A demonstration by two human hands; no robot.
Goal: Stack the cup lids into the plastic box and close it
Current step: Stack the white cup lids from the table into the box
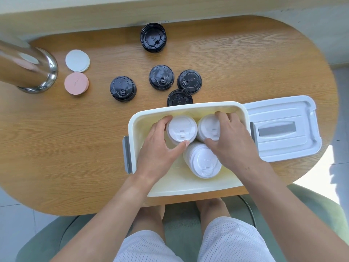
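Note:
An open white plastic box (143, 118) stands at the table's near edge. Inside it are three stacks of white cup lids. My left hand (160, 146) grips the back-left stack (181, 129) with fingers and thumb curled round it. My right hand (229, 137) grips the back-right stack (207, 126) the same way. The third stack (204, 161) leans free in the front of the box. The box's white lid (283, 127) lies flat on the table to the right. Several black cup lids (161, 77) lie on the table behind the box, one stack (153, 37) farther back.
A shiny metal cylinder (28, 67) stands at the far left of the wooden table (75, 148). Beside it lie a white round disc (77, 60) and a pink one (76, 83). My knees and a green chair are below the table edge.

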